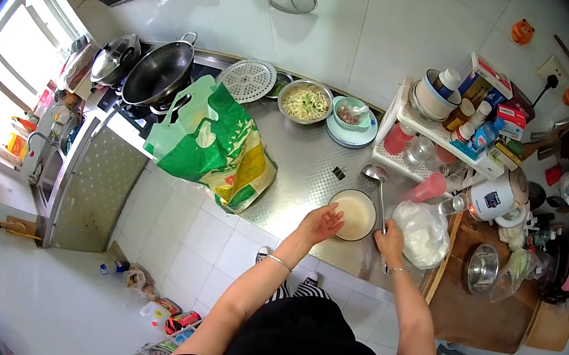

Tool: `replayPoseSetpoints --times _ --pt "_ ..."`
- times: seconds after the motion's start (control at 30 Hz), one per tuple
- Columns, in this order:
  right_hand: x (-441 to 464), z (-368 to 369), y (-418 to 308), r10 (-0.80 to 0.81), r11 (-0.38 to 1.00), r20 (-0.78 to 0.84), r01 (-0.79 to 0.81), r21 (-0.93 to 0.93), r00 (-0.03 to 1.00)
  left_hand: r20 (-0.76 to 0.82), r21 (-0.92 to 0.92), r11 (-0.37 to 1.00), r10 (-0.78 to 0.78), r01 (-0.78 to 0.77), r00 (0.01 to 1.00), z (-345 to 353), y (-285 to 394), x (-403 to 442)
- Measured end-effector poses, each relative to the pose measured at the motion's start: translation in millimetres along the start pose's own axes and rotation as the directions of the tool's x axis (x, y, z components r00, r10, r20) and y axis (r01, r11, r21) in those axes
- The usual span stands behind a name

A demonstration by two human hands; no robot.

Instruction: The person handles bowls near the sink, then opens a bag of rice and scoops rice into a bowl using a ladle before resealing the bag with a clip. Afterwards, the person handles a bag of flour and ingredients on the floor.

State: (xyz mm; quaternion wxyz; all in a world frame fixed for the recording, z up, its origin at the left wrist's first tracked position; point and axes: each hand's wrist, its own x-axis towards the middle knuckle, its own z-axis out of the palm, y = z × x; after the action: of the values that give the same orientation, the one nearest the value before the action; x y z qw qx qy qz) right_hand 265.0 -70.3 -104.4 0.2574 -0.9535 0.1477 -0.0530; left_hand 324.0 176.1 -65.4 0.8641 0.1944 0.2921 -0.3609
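My right hand is closed around the handle of a metal ladle, whose round head points away from me over the steel counter. A bowl of pale, cream-coloured liquid sits between my hands near the counter's front edge. At its left rim is my left hand, fingers apart and palm partly turned up, holding nothing; whether it touches the rim I cannot tell. A white plastic bag with white contents lies just right of my right hand. A small black clip rests beyond the bowl.
A large green and yellow bag stands at the left. Behind are a bowl of shredded food and a small bowl on plates. A crowded shelf rises at the right, near a wooden board. A wok sits on the stove.
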Motion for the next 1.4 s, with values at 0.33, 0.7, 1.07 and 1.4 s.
replayPoseSetpoints --times 0.33,0.7,1.07,1.4 --pt "14 24 6 -0.036 0.998 -0.046 0.038 0.05 0.998 0.096 -0.093 0.995 0.04 -0.031 0.995 -1 0 -13" --pt "16 29 3 0.009 0.997 -0.155 0.004 0.079 0.988 0.135 -0.033 0.999 0.015 -0.01 0.991 -1 -3 -9" --pt "-44 -33 -91 -0.169 0.678 -0.133 0.213 0.704 0.977 0.164 -0.111 0.993 0.067 -0.049 0.984 15 -30 -12" --pt "-62 -12 -175 -0.232 0.511 -0.056 0.17 0.842 0.971 0.071 0.267 0.708 0.662 -0.654 0.746 15 6 -129"
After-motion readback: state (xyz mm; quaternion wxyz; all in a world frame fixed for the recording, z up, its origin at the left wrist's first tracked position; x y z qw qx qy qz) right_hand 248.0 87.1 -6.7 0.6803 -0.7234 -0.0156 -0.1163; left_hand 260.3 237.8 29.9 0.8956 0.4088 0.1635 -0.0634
